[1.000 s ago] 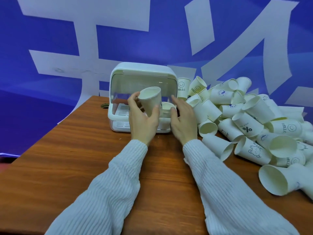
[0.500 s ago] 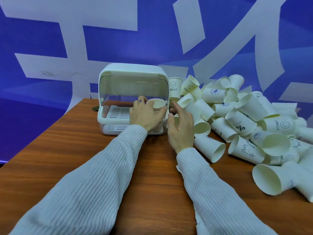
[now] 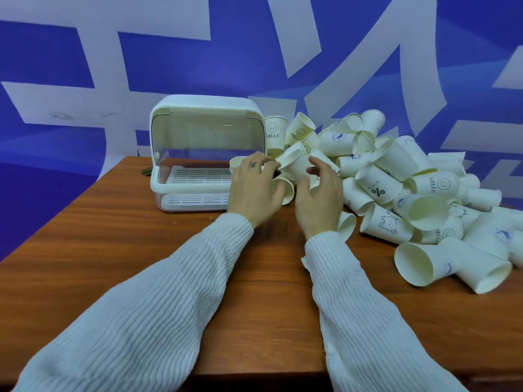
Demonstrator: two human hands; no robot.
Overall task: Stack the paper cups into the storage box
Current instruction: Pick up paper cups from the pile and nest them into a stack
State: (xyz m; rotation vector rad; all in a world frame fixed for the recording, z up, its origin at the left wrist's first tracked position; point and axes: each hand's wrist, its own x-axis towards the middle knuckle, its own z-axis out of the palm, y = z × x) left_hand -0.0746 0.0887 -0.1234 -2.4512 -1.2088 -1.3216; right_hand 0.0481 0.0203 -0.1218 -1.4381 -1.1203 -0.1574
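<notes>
The white storage box stands at the back left of the table with its clear lid raised. The rim of a paper cup shows at the box's right side, just behind my left hand. My right hand grips a tilted paper cup between thumb and fingers, in front of the box's right edge. The loosely spread fingertips of my left hand reach to that cup's rim. A large pile of loose paper cups lies to the right.
Another cup lies on its side between my hands. Cups reach the table's right edge, one big one near the front. A blue and white wall stands right behind the wooden table.
My left hand has let go of the cup it lowered into the box and moved right. My right hand has taken a cup from the pile and lifted it.
</notes>
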